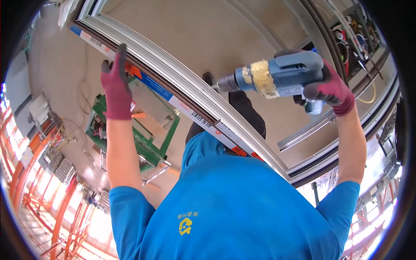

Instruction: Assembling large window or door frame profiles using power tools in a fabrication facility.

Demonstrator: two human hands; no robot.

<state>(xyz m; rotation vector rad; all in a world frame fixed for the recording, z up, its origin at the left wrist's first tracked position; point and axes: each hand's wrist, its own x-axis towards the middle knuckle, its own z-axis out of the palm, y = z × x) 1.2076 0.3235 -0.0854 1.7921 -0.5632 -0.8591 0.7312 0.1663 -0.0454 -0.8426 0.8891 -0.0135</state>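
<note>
My right hand (331, 91), in a maroon glove with dark fingertips, grips a blue-grey power drill (288, 73) wrapped in worn yellowish tape. The drill lies nearly level, its chuck pointing left at the long aluminium window frame (173, 71). Its tip is close to the frame's inner side; whether it touches I cannot tell. Near the frame's upper left end, my left hand (117, 89), gloved alike, rests against the outer edge with forefinger stretched out and thumb apart. Its other fingers are partly hidden. Printed protective film (162, 91) in blue, white and red covers that outer side.
A green metal stand (158, 145) is on the floor beyond the frame, at left. Tools lie in a dark tray (353, 37) at upper right. The frame's further rails (329, 158) curve round on the right. Orange-red metal racks (56, 212) stand at lower left.
</note>
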